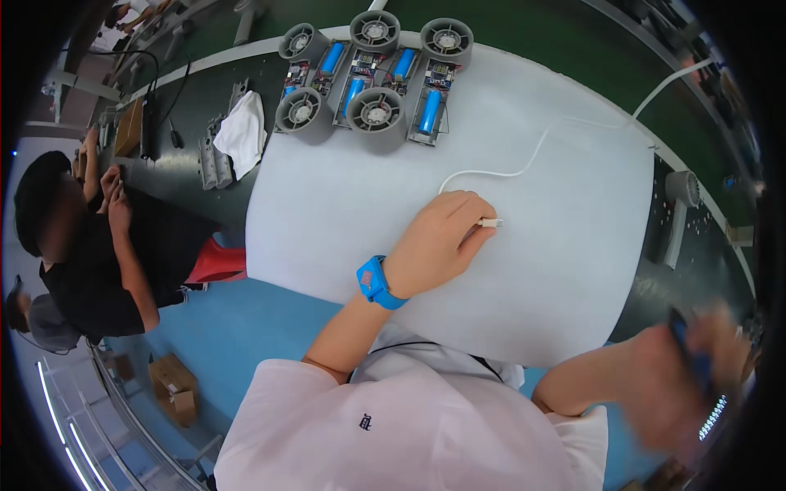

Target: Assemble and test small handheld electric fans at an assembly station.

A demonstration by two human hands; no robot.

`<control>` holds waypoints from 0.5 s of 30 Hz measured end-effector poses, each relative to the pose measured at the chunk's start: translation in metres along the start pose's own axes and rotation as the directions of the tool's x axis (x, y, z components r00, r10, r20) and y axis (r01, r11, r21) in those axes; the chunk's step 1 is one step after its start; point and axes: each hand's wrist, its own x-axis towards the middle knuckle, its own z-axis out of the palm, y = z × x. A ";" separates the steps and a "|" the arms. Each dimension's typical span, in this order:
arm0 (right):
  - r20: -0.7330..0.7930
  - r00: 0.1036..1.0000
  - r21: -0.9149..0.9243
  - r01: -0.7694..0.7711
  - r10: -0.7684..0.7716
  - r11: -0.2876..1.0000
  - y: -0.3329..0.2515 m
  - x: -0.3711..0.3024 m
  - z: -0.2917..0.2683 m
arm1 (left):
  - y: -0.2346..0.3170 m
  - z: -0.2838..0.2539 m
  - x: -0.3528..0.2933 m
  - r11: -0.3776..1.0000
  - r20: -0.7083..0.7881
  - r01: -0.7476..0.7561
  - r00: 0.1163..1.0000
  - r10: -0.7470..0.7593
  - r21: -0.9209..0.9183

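My left hand (442,241), with a blue strap on its wrist, is closed over the middle of the white mat. Between its thumb and fingers it pinches a white USB cable (493,222), whose plug points right. The cord runs from behind the hand toward the far right edge. My right hand (663,389) is raised at the lower right, off the mat and smeared by motion. In it is a dark blue and black object (693,352), too blurred to name. At the mat's far side lie several opened grey handheld fans (375,110), their blue batteries and circuit boards exposed.
The white mat (327,221) covers much of the dark table. Left of it lie a white cloth (241,135) and grey plastic housings (214,168). A grey fan part (681,188) stands at the right. A person in black (90,286) works at the left.
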 end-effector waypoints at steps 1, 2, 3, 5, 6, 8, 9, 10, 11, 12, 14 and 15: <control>0.003 1.000 0.003 -0.024 0.024 1.000 -0.005 -0.002 0.003 | 0.001 -0.001 0.000 1.000 0.003 0.001 1.000 -0.001 0.002; 0.006 0.999 0.006 -0.049 0.049 0.999 -0.008 -0.005 0.006 | 0.001 -0.002 0.000 1.000 0.011 0.002 1.000 -0.002 0.020; 0.009 0.997 0.007 -0.075 0.075 0.997 -0.012 -0.007 0.008 | 0.001 -0.004 -0.001 0.999 0.019 0.004 1.000 -0.004 0.038; 0.028 0.992 0.004 -0.123 0.123 0.992 -0.018 -0.006 0.009 | 0.000 -0.003 0.002 0.999 0.010 0.005 1.000 -0.005 0.034; 0.184 0.830 -0.380 0.554 -0.526 0.741 0.009 -0.018 -0.009 | 0.003 -0.001 0.001 1.000 0.012 0.010 1.000 -0.011 0.025; 0.061 0.667 -0.305 0.721 -0.742 0.623 0.078 -0.028 0.007 | 0.000 0.002 0.002 1.000 0.005 0.003 1.000 -0.003 0.001; 0.071 0.666 -0.308 0.723 -0.742 0.619 0.082 -0.030 0.006 | -0.001 0.002 0.003 1.000 -0.026 -0.002 1.000 0.001 -0.016; 0.116 0.985 -0.329 -0.080 0.124 0.941 0.085 -0.034 0.006 | -0.002 0.000 0.001 1.000 -0.031 0.001 1.000 -0.001 -0.017; 0.110 0.460 -0.382 -0.799 0.881 0.464 0.087 -0.039 0.005 | 0.001 -0.002 0.001 1.000 -0.048 0.012 0.999 -0.013 -0.028; 0.075 0.458 -0.520 -0.740 0.886 0.426 0.108 -0.054 0.001 | 0.003 -0.003 0.000 0.999 -0.064 0.023 0.998 -0.025 -0.039; 0.087 0.467 -0.468 -0.760 0.880 0.450 0.122 -0.069 -0.002 | 0.003 -0.004 0.001 0.999 -0.074 0.017 0.997 -0.020 -0.040; 0.083 0.469 -0.473 -0.758 0.879 0.449 0.122 -0.067 -0.005 | 0.004 -0.004 0.002 0.999 -0.086 0.014 0.996 -0.016 -0.034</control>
